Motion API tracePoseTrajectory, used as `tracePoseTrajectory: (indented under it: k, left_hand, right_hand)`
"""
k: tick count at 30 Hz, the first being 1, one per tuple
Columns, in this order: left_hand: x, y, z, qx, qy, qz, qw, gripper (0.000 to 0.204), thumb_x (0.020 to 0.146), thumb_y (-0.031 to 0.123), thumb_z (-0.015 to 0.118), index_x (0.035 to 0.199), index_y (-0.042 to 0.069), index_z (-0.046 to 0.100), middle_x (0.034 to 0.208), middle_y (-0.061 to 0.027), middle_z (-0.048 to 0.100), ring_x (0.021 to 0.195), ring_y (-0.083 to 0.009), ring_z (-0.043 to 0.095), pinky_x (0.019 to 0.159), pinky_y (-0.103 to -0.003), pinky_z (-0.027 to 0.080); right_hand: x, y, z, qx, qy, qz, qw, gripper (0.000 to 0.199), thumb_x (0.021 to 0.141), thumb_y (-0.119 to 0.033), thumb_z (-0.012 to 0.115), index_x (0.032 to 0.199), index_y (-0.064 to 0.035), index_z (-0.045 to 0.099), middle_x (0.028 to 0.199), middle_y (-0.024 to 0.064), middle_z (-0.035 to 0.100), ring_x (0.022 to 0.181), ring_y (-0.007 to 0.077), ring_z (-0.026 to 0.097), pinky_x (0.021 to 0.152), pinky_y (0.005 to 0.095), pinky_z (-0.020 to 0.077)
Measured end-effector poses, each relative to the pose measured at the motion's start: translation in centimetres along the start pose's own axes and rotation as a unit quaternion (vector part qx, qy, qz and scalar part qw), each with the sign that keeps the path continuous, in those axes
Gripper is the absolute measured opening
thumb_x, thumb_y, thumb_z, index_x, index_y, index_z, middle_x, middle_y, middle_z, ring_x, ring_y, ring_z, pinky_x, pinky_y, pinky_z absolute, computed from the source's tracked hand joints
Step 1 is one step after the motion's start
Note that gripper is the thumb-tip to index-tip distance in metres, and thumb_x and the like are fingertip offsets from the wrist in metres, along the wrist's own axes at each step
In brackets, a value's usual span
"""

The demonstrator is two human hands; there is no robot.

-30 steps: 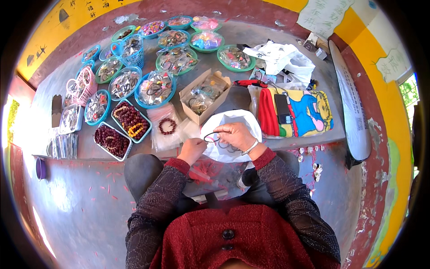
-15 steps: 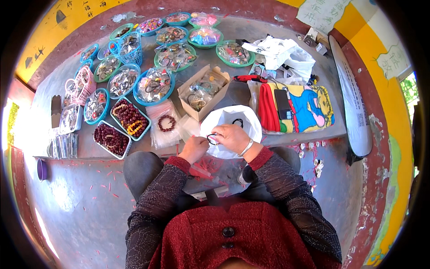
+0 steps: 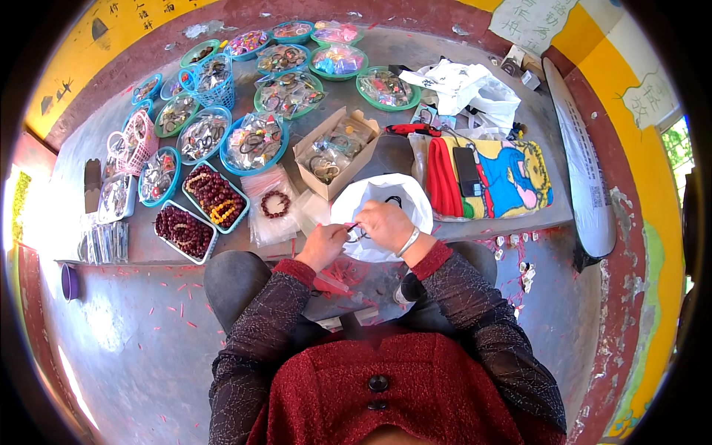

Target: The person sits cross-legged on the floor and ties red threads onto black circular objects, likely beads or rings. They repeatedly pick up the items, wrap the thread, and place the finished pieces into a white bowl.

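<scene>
My left hand (image 3: pixel 322 246) and my right hand (image 3: pixel 386 225) are close together, fingers pinched on a thin black cord loop (image 3: pixel 357 231). The loop looks like a cord bracelet or hair tie, though my fingers hide part of it. Both hands are over the near side of an open white bag (image 3: pixel 420 210). Inside the bag, another black cord (image 3: pixel 394 200) shows beyond my right hand. A silvery bangle circles my right wrist. To the left of my left hand, a dark red bead bracelet (image 3: pixel 275 213) rests on clear plastic sleeves (image 3: pixel 261 233).
A cardboard box (image 3: pixel 317 177) of bagged pieces stands beyond the bag. Bead-filled trays (image 3: pixel 248 210) lie at left, with baskets such as a blue one (image 3: pixel 283 148) behind. At right are a colourful folded towel (image 3: pixel 539 194) and a phone (image 3: pixel 466 172).
My right hand has shifted slightly to the right, and my left hand has moved a little. The cord between my fingers has changed its angle. The items on the table stay put.
</scene>
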State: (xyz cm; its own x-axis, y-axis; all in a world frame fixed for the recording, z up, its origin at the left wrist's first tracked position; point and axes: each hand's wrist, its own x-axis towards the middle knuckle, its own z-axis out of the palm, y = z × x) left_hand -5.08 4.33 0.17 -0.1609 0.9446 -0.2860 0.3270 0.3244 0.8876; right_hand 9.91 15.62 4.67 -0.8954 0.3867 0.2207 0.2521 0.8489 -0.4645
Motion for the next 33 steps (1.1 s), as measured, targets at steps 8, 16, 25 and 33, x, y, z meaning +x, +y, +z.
tracePoseTrajectory:
  k: [8, 16, 25, 33]
  left_hand:
    - [-0.3, 0.9, 0.2, -0.169, -0.035, -0.058, 0.983, 0.028, 0.091, 0.014, 0.042, 0.105, -0.005, 0.056, 0.092, -0.0097, 0.061, 0.079, -0.0161, 0.060, 0.065, -0.028, 0.054]
    - [-0.3, 0.9, -0.5, -0.316, -0.005, -0.095, 0.944, 0.028, 0.091, 0.019, 0.043, 0.104, -0.002, 0.055, 0.093, -0.0079, 0.060, 0.086, -0.0153, 0.059, 0.070, -0.028, 0.052]
    - [-0.7, 1.8, -1.2, -0.474, 0.023, -0.049, 0.879, 0.030, 0.091, 0.020, 0.040, 0.105, -0.003, 0.052, 0.097, -0.0116, 0.059, 0.088, -0.0195, 0.060, 0.075, -0.030, 0.051]
    - [-1.2, 2.8, -1.2, -0.481, 0.022, -0.033, 0.876, 0.026, 0.089, 0.017, 0.050, 0.105, -0.003, 0.053, 0.095, -0.0110, 0.061, 0.087, -0.0193, 0.061, 0.073, -0.028, 0.052]
  right_hand:
    - [0.1, -1.3, 0.2, -0.030, -0.017, -0.053, 0.998, 0.013, 0.076, -0.012, 0.053, 0.086, -0.0083, 0.061, 0.076, 0.0086, 0.058, 0.071, 0.0278, 0.058, 0.060, 0.0375, 0.0461]
    - [1.0, -1.6, -1.5, 0.059, 0.152, 0.000, 0.987, 0.028, 0.072, -0.010, 0.060, 0.099, -0.0033, 0.056, 0.087, 0.0144, 0.061, 0.079, 0.0307, 0.058, 0.071, 0.0374, 0.0467]
    - [0.1, 1.0, 2.0, 0.400, 0.012, 0.240, 0.885, 0.027, 0.075, -0.016, 0.067, 0.095, 0.0009, 0.060, 0.083, 0.0062, 0.063, 0.077, 0.0111, 0.059, 0.068, 0.0245, 0.0473]
    - [0.4, 0.3, 1.1, 0.440, 0.018, 0.287, 0.850, 0.015, 0.079, -0.013, 0.063, 0.085, -0.0003, 0.064, 0.071, 0.0011, 0.061, 0.064, 0.0073, 0.054, 0.057, 0.0223, 0.0428]
